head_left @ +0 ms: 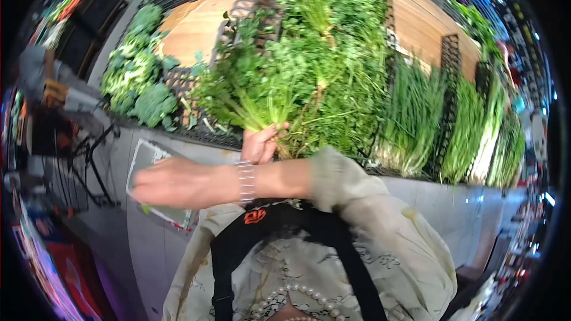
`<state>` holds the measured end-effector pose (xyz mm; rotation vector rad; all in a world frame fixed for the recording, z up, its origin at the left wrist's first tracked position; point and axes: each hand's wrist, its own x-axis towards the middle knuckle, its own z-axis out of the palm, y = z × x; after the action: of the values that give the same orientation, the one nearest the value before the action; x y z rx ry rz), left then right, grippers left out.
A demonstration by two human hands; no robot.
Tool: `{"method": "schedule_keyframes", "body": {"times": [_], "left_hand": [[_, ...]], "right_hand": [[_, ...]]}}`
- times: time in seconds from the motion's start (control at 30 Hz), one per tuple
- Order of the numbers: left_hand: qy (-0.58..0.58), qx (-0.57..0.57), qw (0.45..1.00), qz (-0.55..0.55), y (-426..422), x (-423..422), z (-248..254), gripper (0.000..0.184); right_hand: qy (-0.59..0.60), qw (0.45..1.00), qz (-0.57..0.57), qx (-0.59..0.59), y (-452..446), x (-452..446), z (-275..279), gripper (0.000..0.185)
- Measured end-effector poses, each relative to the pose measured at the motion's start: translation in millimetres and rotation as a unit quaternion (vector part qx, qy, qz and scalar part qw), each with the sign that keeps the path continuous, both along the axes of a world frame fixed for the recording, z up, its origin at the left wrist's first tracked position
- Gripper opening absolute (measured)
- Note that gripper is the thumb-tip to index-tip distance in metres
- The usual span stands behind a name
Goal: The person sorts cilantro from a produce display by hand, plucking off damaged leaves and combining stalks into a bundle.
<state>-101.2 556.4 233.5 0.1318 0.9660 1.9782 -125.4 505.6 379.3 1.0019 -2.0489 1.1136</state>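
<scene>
Ctr. of frame, L hand [260,144] grips 1 celery-like bunch [262,107] by its stems; R hand [169,182], ctr.-left, blurred, can't tell if closed; broccoli [156,105] upper left.

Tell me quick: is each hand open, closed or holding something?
Left hand: closed, holding a bunch of celery-like greens.
Right hand: blurred; open or closed, I can't tell.

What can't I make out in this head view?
All in the head view:
- Right hand: motion-blurred, grip unclear.
- Left forearm: hidden behind the crossing right forearm.
- Bunch of greens: stem bases covered by the left hand.
- White-edged object: partly covered by the right hand, contents unclear.
</scene>
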Motion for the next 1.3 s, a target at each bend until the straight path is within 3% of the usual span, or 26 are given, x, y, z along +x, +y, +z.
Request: {"method": "schedule_keyframes", "body": {"times": [0.07, 0.1, 0.17, 0.2, 0.27, 0.3, 0.33, 0.37, 0.4, 0.43, 0.47, 0.53, 0.67, 0.73, 0.8, 0.87, 0.97, 1.07, 1.13, 1.2, 1.3], "left_hand": [[-0.059, 0.020, 0.997, -0.046, -7, -7, -3, 0.028], [-0.092, 0.052, 0.993, -0.043, -7, -8, -2, 0.028], [-0.084, 0.011, 0.996, -0.015, -8, -10, 1, 0.029], [-0.083, -0.011, 0.996, 0.000, -11, -10, 0, 0.030], [-0.076, 0.047, 0.996, 0.016, -9, -14, -13, 0.030], [-0.093, 0.042, 0.994, 0.042, -8, -12, 3, 0.029], [-0.108, 0.038, 0.991, 0.067, -7, -12, 20, 0.029], [-0.122, 0.032, 0.988, 0.092, -4, -11, 29, 0.028], [-0.047, 0.100, 0.994, -0.008, -14, -23, 16, 0.033], [-0.058, 0.107, 0.992, -0.029, -14, -31, 22, 0.033], [-0.068, 0.115, 0.990, -0.050, -11, -34, 36, 0.034], [0.040, 0.120, 0.992, 0.003, -1, -32, 83, 0.029], [0.078, 0.164, 0.983, 0.033, 29, -39, 119, 0.028], [0.037, 0.148, 0.988, 0.010, 41, -45, 118, 0.026], [0.066, 0.123, 0.989, 0.045, 57, -37, 117, 0.028], [0.033, 0.130, 0.991, 0.026, 62, -36, 106, 0.024], [-0.007, 0.115, 0.993, 0.021, 65, -32, 91, 0.023], [-0.023, 0.085, 0.995, 0.037, 66, -27, 83, 0.020], [-0.040, 0.066, 0.995, 0.059, 70, -21, 80, 0.022], [-0.050, 0.060, 0.994, 0.070, 72, -14, 78, 0.014], [-0.036, 0.031, 0.997, 0.069, 80, -1, 71, 0.027]], "right_hand": [[-0.035, 0.998, -0.020, -0.046, -46, -41, -6, 0.007], [-0.025, 0.998, -0.057, 0.008, -48, -41, -4, 0.008], [-0.009, 0.984, -0.134, 0.113, -45, -43, -3, 0.011], [-0.011, 0.984, -0.117, 0.133, -37, -40, -9, 0.014], [-0.016, 0.982, -0.071, 0.176, 28, -2, 31, 0.018], [-0.102, 0.966, -0.135, 0.194, 58, 12, 43, 0.023], [0.018, 0.953, -0.268, 0.144, 90, 23, 20, 0.026], [-0.027, 0.960, -0.275, -0.046, 135, 35, 20, 0.013], [-0.035, 0.899, -0.428, 0.088, 182, 54, 13, 0.016], [-0.013, 0.880, -0.472, 0.056, 226, 76, 1, 0.017], [-0.088, 0.837, -0.539, 0.025, 268, 98, -20, 0.017], [-0.196, 0.749, -0.633, 0.014, 324, 140, -32, 0.015], [-0.364, 0.723, -0.576, -0.117, 330, 160, -41, 0.013], [-0.306, 0.761, -0.571, -0.016, 310, 146, -63, 0.024], [-0.390, 0.712, -0.581, 0.060, 283, 129, -67, 0.036], [-0.476, 0.679, -0.553, 0.076, 271, 114, -77, 0.035], [-0.413, 0.686, -0.596, 0.058, 275, 110, -113, 0.032], [-0.453, 0.707, -0.528, -0.125, 287, 126, -102, 0.027], [-0.392, 0.738, -0.509, -0.208, 289, 142, -74, 0.029], [-0.261, 0.783, -0.530, -0.194, 287, 154, -45, 0.029], [-0.210, 0.794, -0.558, -0.119, 275, 151, -31, 0.029]]}}
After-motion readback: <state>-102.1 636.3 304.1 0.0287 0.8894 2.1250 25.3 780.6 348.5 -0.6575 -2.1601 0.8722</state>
